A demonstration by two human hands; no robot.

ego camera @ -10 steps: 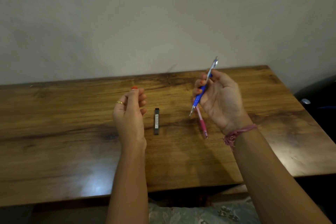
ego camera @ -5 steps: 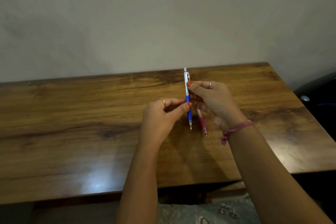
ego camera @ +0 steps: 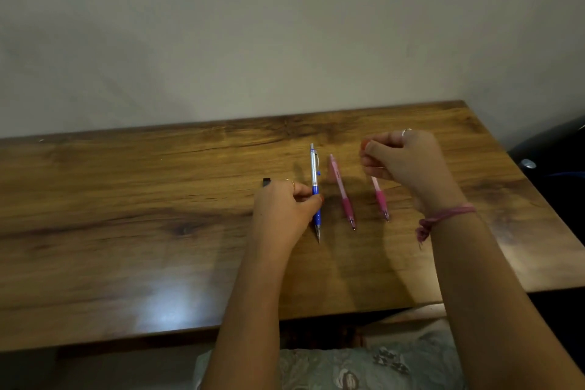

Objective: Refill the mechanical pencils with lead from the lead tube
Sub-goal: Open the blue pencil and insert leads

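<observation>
Lead tube (ego camera: pixel 266 182) peeks out just behind the left hand (ego camera: pixel 281 212), which pinches the blue pencil (ego camera: pixel 315 191) lying on the desk (ego camera: pixel 126 215), two pink pencils (ego camera: pixel 342 191) lie between the hands, and the right hand (ego camera: pixel 402 161) hovers clenched, seemingly empty; thin lead could snap if forced.

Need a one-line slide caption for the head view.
Left hand pinches the blue pencil on the table beside two pink pencils.
</observation>
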